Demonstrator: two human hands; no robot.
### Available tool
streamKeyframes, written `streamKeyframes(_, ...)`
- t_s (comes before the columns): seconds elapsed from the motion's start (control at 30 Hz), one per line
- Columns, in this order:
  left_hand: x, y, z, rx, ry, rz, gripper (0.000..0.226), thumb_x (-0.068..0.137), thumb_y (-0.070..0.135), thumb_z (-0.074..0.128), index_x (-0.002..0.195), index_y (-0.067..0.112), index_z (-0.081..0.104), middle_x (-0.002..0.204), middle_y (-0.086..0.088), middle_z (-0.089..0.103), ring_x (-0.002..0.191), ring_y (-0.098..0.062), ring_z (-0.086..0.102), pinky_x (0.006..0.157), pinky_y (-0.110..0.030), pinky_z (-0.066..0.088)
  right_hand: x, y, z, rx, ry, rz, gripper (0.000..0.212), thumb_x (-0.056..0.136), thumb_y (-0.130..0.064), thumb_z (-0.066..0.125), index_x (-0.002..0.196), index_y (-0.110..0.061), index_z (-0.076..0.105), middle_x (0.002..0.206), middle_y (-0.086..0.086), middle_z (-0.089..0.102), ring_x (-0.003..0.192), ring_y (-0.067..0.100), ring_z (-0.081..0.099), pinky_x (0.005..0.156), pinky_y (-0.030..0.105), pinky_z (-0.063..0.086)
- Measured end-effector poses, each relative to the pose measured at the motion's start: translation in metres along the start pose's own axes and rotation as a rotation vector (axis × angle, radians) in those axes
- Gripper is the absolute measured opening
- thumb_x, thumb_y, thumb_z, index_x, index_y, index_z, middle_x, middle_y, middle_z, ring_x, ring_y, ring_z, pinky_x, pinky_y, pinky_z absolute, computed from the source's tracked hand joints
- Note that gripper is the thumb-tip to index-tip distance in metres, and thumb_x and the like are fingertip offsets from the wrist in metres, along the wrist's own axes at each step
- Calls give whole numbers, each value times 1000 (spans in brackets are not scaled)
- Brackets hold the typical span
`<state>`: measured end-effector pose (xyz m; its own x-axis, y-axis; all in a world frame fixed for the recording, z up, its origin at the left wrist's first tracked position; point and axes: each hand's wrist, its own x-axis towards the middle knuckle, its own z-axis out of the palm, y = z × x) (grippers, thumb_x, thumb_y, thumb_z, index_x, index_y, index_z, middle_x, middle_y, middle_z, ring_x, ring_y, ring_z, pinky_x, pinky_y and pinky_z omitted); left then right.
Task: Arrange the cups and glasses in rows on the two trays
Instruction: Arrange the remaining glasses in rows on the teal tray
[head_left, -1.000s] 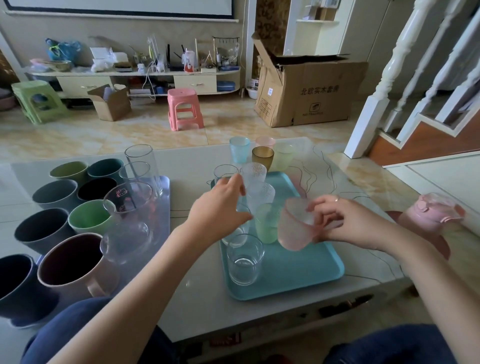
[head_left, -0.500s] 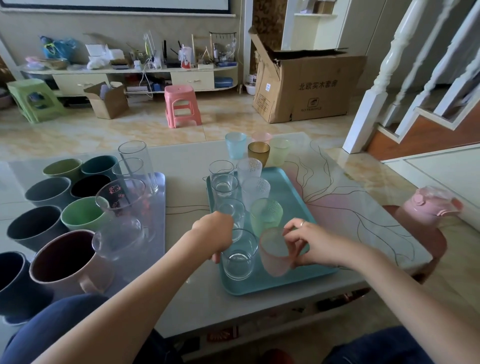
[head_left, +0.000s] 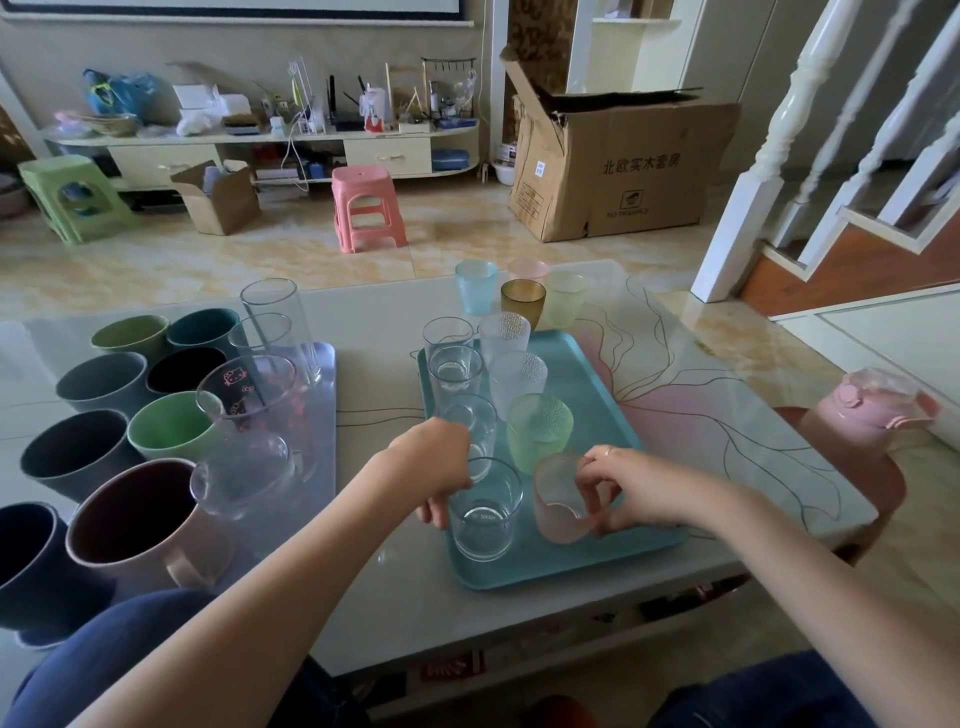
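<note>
Frosted pink plastic cup (head_left: 563, 501) gripped at rim by right hand (head_left: 631, 486) on teal rectangular tray (head_left: 597, 395); clear short glass (head_left: 485, 512) touched by curled left hand (head_left: 434, 467), grasp unclear.

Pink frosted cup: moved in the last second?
Yes. The pink frosted cup came down and toward the teal tray's near edge, now beside the green cup.

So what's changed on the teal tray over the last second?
The right hand brought the pink frosted cup toward the person, down onto the teal tray behind the green cup. The left hand moved to the near clear glass. Other cups stayed put.
</note>
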<state>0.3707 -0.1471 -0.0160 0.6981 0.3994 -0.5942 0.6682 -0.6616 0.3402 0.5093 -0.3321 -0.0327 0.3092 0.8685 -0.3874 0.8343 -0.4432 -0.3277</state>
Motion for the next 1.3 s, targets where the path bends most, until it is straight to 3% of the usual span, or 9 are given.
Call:
streamKeyframes(0.2, -16, 3, -24, -176, -118, -105, 38, 99, 24, 45, 116, -8, 36, 36, -12, 58, 32, -20, 59, 35, -23, 50, -28, 2, -28, 268, -168, 41, 50, 82, -18, 70, 117, -49, 52, 122, -35, 36, 106, 8, 60, 97, 35, 48)
streamKeyframes(0.4, -7, 7, -85, -412, 210, 22, 11, 97, 8, 44, 94, -1, 49, 36, -10, 59, 25, -15, 53, 31, -20, 47, -20, 9, -74, 543, 260, 43, 26, 88, -2, 59, 100, -25, 66, 109, 3, 67, 88, 26, 68, 83, 41, 54)
streamKeyframes(0.5, 22, 16, -110, -412, 460, 126, 10, 94, 4, 46, 96, 1, 56, 54, -12, 66, 38, -19, 60, 43, -27, 52, 27, 11, -99, 512, 458, 43, 24, 87, 2, 55, 92, -19, 66, 97, 10, 65, 80, 20, 62, 70, 36, 51)
streamKeyframes(0.6, 60, 32, -125, -221, 625, 258, 18, 92, 6, 47, 99, 5, 64, 93, -13, 71, 79, -27, 68, 72, -32, 54, 85, 24, -121, 325, 519, 82, 29, 85, -4, 58, 111, -19, 62, 109, 8, 58, 90, 19, 54, 75, 27, 39)
streamKeyframes(0.77, 146, 56, -136, 5, 591, 373, 26, 88, -1, 45, 103, 7, 65, 108, -10, 67, 99, -27, 63, 87, -32, 51, 179, 65, -138, 69, 510, 226, 53, 84, 0, 57, 129, -25, 46, 137, 9, 46, 117, 31, 51, 91, 37, 45)
streamKeyframes(0.9, 205, 82, -135, 188, 491, 395, 22, 91, 12, 53, 113, 9, 55, 110, -12, 60, 99, -27, 58, 85, -33, 46, 236, 102, -127, -8, 551, 320, 54, 83, 2, 48, 129, -25, 44, 133, 11, 52, 112, 33, 55, 89, 37, 46)
streamKeyframes(1.03, 249, 103, -126, 365, 473, 394, 57, 93, 28, 56, 139, 8, 31, 112, -15, 61, 103, -31, 58, 95, -39, 44, 270, 118, -123, 78, 531, 380, 30, 88, -13, 50, 116, -16, 56, 115, 14, 61, 104, 33, 59, 87, 35, 46)
streamKeyframes(1.17, 268, 117, -123, 437, 472, 435, 49, 92, 22, 57, 134, 6, 36, 107, -16, 63, 95, -32, 60, 69, -33, 39, 277, 122, -117, 146, 617, 307, 9, 84, -11, 52, 79, -11, 59, 85, 9, 64, 85, 30, 60, 70, 32, 41)
streamKeyframes(1.3, 267, 123, -125, 445, 557, 386, 31, 90, 0, 50, 120, 5, 55, 119, -13, 64, 108, -28, 63, 80, -32, 49, 257, 127, -113, 87, 765, 186, 12, 80, -6, 54, 81, -13, 63, 84, 8, 65, 77, 25, 59, 65, 28, 38)
